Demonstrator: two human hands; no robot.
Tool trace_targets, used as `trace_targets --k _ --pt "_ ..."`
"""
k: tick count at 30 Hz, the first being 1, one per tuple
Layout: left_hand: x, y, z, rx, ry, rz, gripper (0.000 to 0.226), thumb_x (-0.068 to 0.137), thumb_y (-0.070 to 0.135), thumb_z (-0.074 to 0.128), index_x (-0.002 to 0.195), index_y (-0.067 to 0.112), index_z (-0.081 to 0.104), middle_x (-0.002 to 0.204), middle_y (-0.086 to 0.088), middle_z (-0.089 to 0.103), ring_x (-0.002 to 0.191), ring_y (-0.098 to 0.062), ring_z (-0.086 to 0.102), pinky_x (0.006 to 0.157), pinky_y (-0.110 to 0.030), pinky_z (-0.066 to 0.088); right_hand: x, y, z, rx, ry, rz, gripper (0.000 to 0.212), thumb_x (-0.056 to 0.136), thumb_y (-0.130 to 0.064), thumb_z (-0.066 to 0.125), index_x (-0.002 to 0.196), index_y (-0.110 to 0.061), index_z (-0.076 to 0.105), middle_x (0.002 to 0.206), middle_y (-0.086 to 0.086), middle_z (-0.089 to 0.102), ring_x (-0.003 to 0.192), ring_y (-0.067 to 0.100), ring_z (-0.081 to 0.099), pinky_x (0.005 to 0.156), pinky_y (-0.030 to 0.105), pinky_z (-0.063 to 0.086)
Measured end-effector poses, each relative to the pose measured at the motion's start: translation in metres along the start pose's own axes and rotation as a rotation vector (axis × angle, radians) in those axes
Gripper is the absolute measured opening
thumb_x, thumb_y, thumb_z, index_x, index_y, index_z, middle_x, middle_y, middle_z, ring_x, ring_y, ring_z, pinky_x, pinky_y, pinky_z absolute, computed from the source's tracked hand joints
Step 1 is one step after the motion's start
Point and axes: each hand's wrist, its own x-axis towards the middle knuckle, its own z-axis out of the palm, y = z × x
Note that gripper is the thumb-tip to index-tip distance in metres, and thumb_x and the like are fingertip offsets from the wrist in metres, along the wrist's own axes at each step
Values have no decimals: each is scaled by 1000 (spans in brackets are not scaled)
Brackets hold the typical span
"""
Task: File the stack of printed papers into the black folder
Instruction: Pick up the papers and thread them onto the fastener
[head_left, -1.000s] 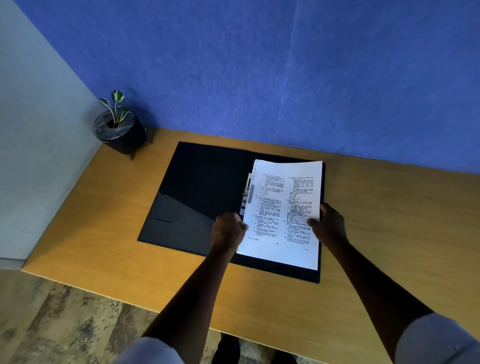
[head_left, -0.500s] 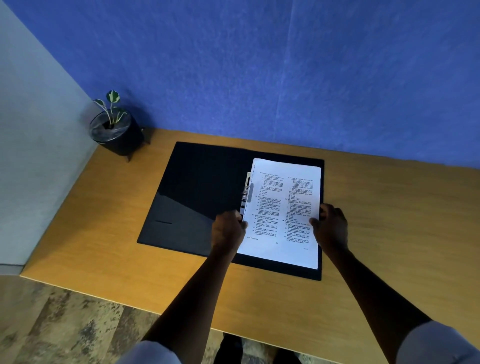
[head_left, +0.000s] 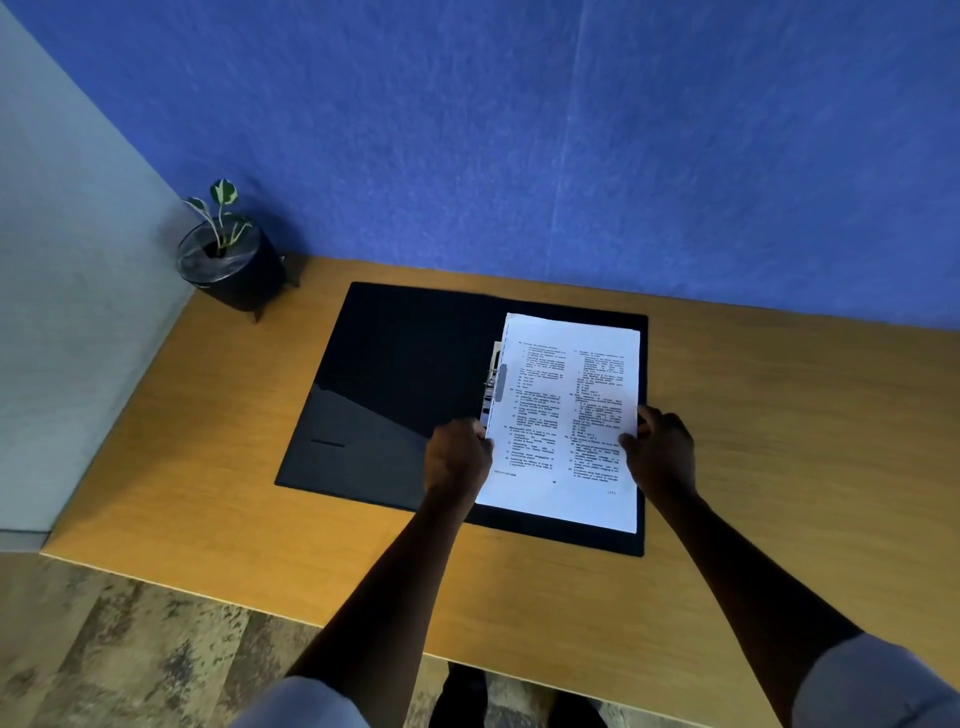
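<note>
The black folder (head_left: 395, 384) lies open and flat on the wooden desk. A stack of printed papers (head_left: 566, 415) rests on its right half, just right of the metal clip (head_left: 493, 387) at the spine. My left hand (head_left: 457, 460) grips the stack's left edge near the clip. My right hand (head_left: 660, 452) holds the right edge, thumb on top of the page. The papers' bottom part lies between my two hands.
A small plant in a black pot (head_left: 228, 260) stands at the desk's back left corner. A blue wall (head_left: 519, 130) runs behind the desk (head_left: 779, 441), a grey panel (head_left: 67, 312) along its left side. The desk's front edge is near my arms.
The stack has settled lower and squarer onto the folder's right half. Both hands shifted slightly with it and keep their hold.
</note>
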Motion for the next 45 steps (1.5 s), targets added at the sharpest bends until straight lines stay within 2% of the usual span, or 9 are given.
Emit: trace_targets --k 9,13,18,23,27,32,37,41,45 --pt "-2 1 -2 22 -7 1 17 93 24 64 101 15 75 99 -3 78 89 -21 73 70 -25 52 2 5 -3 6 -48 -34 53 86 -11 73 136 -7 54 118 20 63 101 30 64 80 29 48" --pt "-3 0 -3 51 -36 18 22 93 26 63 109 15 72 106 -5 76 96 -23 71 78 -32 56 -1 5 -3 28 -55 -18 61 85 -12 75 140 -7 50 123 19 57 105 30 62 83 32 49" --pt "-22 -10 -1 36 -52 63 48 91 39 68 132 17 58 125 -6 67 113 -26 64 89 -38 54 1 7 -2 -20 -29 -44 57 87 -13 72 138 -7 48 128 17 56 118 29 54 83 28 44" --pt "-43 -32 1 30 -113 202 74 83 50 73 145 26 42 143 -1 51 130 -23 48 98 -35 47 35 -2 -17 -105 -43 -118 57 89 -15 69 142 -8 47 133 18 52 122 36 53 96 44 51" --pt "-53 -37 3 63 -114 270 104 65 52 82 150 29 26 145 0 43 132 -23 39 93 -27 37 74 -21 -29 -173 -93 -200 61 89 -18 71 144 -7 46 141 18 49 129 37 49 105 44 44" --pt "-59 -41 9 170 -185 203 129 71 55 80 160 25 -8 167 0 7 150 -24 13 110 -36 37 114 -54 -25 -257 -228 -307 63 91 -25 70 146 -9 45 151 15 44 142 32 36 113 41 34" --pt "-58 -44 10 163 -161 193 128 72 56 79 159 24 -9 166 1 10 149 -22 18 109 -35 40 136 -80 -15 -347 -287 -374 66 90 -30 71 146 -9 44 151 13 44 140 30 40 113 36 29" --pt "-57 -48 8 233 -68 252 123 66 64 75 159 19 8 156 2 27 140 -20 26 107 -32 40 146 -85 -11 -394 -298 -363 68 91 -32 70 148 -10 41 153 12 40 140 31 39 113 42 32" --pt "-57 -51 9 256 -42 263 121 66 69 71 159 18 13 154 2 28 140 -21 25 109 -33 36 150 -83 -9 -463 -301 -352 69 90 -37 70 148 -12 42 154 10 39 140 31 38 111 42 32"
